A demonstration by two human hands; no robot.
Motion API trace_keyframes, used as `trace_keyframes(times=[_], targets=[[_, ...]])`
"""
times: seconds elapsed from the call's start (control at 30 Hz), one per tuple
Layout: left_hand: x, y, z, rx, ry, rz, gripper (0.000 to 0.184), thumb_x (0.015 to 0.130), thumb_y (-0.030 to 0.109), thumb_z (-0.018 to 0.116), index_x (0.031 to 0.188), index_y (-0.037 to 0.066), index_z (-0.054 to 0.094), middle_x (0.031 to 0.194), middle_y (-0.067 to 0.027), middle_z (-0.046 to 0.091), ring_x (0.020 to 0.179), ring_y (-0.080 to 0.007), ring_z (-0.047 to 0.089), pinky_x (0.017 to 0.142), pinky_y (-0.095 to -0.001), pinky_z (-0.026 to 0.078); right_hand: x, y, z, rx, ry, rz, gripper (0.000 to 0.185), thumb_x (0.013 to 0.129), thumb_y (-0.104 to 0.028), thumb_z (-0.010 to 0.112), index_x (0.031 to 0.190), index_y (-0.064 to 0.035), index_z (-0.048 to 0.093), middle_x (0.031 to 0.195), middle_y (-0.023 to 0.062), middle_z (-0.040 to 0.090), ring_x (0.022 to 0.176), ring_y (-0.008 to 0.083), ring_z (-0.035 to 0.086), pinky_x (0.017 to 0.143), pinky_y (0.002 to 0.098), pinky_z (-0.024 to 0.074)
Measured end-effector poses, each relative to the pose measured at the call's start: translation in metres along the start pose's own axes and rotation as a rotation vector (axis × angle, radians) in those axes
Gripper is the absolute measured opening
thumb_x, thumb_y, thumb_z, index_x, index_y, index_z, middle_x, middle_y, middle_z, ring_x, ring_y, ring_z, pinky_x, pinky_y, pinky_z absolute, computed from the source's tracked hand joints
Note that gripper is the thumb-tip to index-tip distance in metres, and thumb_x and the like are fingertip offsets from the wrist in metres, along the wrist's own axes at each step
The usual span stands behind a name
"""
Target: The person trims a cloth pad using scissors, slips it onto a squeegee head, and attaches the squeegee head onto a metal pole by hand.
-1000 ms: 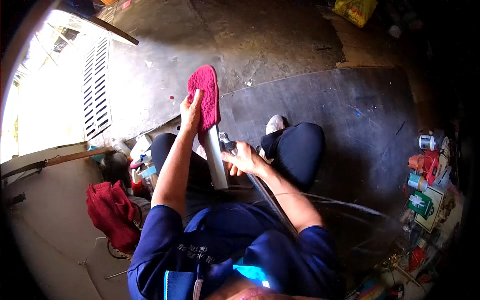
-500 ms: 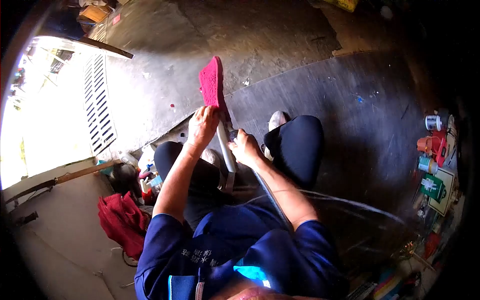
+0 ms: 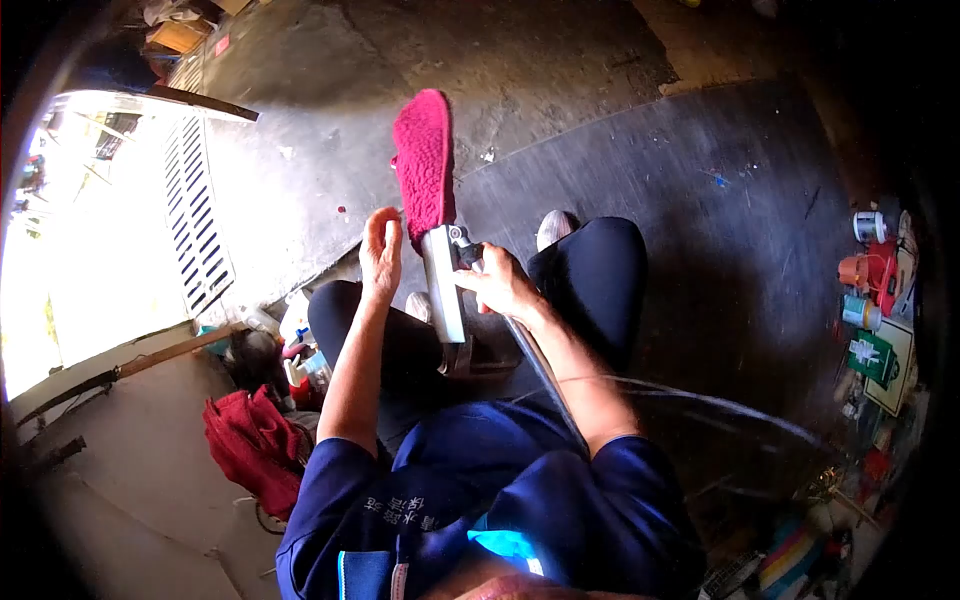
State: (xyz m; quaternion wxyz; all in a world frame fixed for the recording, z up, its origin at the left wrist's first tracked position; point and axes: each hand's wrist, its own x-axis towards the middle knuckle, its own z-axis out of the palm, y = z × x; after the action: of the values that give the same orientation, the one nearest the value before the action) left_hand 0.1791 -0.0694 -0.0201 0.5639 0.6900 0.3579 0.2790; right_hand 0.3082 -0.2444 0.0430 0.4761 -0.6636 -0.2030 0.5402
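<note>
A flat mop lies across the space between my knees. Its dark red, fluffy mop cover (image 3: 424, 165) sits on the far part of the head, while the near part of the silver mop frame (image 3: 443, 290) is bare. My right hand (image 3: 502, 281) is closed around the mop by its swivel joint, close to the frame's right edge. From there the mop pole (image 3: 540, 365) runs back under my right forearm. My left hand (image 3: 381, 258) is just left of the cover and frame, fingers stretched up and apart from them, with nothing in it.
Left of my leg are a dark red cloth (image 3: 255, 450) and several bottles (image 3: 303, 375). A slotted floor drain (image 3: 192, 215) runs along the bright doorway. Along the right side stand a white jar (image 3: 868, 227), an orange pot (image 3: 853, 271) and a green box (image 3: 872, 357).
My left hand has let go of the cover and moved left of it. The mop head has turned, showing more of its flat face and of the bare frame. My right hand keeps its grip.
</note>
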Motion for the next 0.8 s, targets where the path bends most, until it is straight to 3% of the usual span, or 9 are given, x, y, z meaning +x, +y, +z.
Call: trace_keyframes(times=[0.13, 0.3, 0.33, 0.37, 0.47, 0.57, 0.63, 0.7, 0.8], targets=[[-0.013, -0.006, 0.003, -0.114, -0.120, -0.146, 0.035, 0.099, 0.036, 0.043, 0.100, 0.004, 0.057, 0.083, 0.0059, 0.049, 0.077, -0.0059, 0.041, 0.068, -0.0223, 0.038, 0.005, 0.000, -0.002, 0.161, -0.122, -0.007, 0.024, 0.082, -0.023, 0.068, 0.083, -0.0028, 0.056, 0.059, 0.0021, 0.052, 0.039, 0.0092, 0.046, 0.036, 0.0253, 0.0355], [-0.019, 0.004, 0.009, -0.108, -0.076, -0.166, 0.044, 0.101, 0.039, 0.035, 0.088, 0.003, 0.057, 0.078, 0.0040, 0.053, 0.072, -0.0068, 0.045, 0.063, -0.0252, 0.041, 0.000, -0.006, -0.006, 0.281, -0.162, 0.027, 0.023, 0.081, -0.023, 0.069, 0.080, -0.0044, 0.057, 0.058, -0.0006, 0.050, 0.040, 0.0071, 0.043, 0.036, 0.0237, 0.0322], [-0.021, 0.017, 0.003, 0.135, -0.091, -0.103, 0.041, 0.100, 0.036, 0.038, 0.087, 0.002, 0.057, 0.073, -0.0030, 0.057, 0.070, -0.0112, 0.051, 0.063, -0.0284, 0.043, -0.001, -0.006, -0.006, 0.324, -0.163, 0.029, 0.022, 0.081, -0.023, 0.069, 0.081, -0.0046, 0.057, 0.057, -0.0011, 0.049, 0.040, 0.0069, 0.043, 0.037, 0.0236, 0.0321], [-0.027, 0.023, 0.002, 0.404, -0.069, -0.001, 0.038, 0.098, 0.033, 0.043, 0.083, 0.001, 0.057, 0.071, -0.0155, 0.060, 0.064, -0.0252, 0.057, 0.059, -0.0331, 0.044, -0.001, -0.006, -0.007, 0.319, -0.128, -0.003, 0.022, 0.082, -0.023, 0.069, 0.081, -0.0052, 0.056, 0.053, -0.0017, 0.048, 0.040, 0.0072, 0.042, 0.037, 0.0239, 0.0320], [-0.054, 0.059, 0.010, 0.744, -0.187, 0.079, 0.028, 0.092, 0.024, 0.053, 0.079, -0.001, 0.054, 0.071, -0.0227, 0.058, 0.066, -0.0437, 0.057, 0.054, -0.0436, 0.046, 0.005, 0.004, -0.015, 0.256, -0.092, 0.045, 0.022, 0.083, -0.023, 0.068, 0.078, -0.0064, 0.054, 0.051, -0.0013, 0.048, 0.039, 0.0077, 0.043, 0.037, 0.0234, 0.0329], [-0.066, 0.071, 0.012, 0.748, -0.243, 0.278, 0.021, 0.087, 0.019, 0.061, 0.080, 0.000, 0.053, 0.067, -0.0220, 0.056, 0.062, -0.0408, 0.058, 0.054, -0.0446, 0.046, -0.002, 0.001, -0.013, 0.308, -0.087, 0.061, 0.021, 0.083, -0.017, 0.066, 0.071, -0.0082, 0.051, 0.050, -0.0007, 0.047, 0.036, 0.0089, 0.044, 0.034, 0.0256, 0.0340], [-0.065, 0.062, 0.006, 0.750, -0.282, 0.222, 0.019, 0.086, 0.018, 0.062, 0.082, 0.001, 0.054, 0.067, -0.0198, 0.056, 0.062, -0.0391, 0.058, 0.054, -0.0433, 0.047, -0.004, 0.002, -0.011, 0.289, -0.079, 0.048, 0.020, 0.083, -0.015, 0.065, 0.071, -0.0069, 0.050, 0.052, -0.0007, 0.047, 0.037, 0.0090, 0.045, 0.033, 0.0254, 0.0336], [-0.061, 0.059, 0.005, 0.749, -0.315, 0.180, 0.018, 0.085, 0.018, 0.064, 0.084, 0.003, 0.055, 0.067, -0.0176, 0.056, 0.062, -0.0375, 0.058, 0.054, -0.0421, 0.047, -0.001, 0.005, -0.007, 0.217, -0.045, 0.026, 0.019, 0.082, -0.015, 0.066, 0.079, -0.0027, 0.052, 0.056, 0.0010, 0.049, 0.039, 0.0099, 0.047, 0.033, 0.0261, 0.0361], [-0.046, 0.075, 0.009, 0.714, -0.125, 0.264, 0.020, 0.080, 0.019, 0.069, 0.089, 0.004, 0.059, 0.079, -0.0126, 0.060, 0.070, -0.0318, 0.060, 0.061, -0.0383, 0.050, 0.011, 0.021, 0.002, 0.046, 0.040, -0.002, 0.031, 0.080, -0.017, 0.067, 0.096, 0.0055, 0.052, 0.066, 0.0118, 0.058, 0.043, 0.0164, 0.054, 0.037, 0.0309, 0.0431]])
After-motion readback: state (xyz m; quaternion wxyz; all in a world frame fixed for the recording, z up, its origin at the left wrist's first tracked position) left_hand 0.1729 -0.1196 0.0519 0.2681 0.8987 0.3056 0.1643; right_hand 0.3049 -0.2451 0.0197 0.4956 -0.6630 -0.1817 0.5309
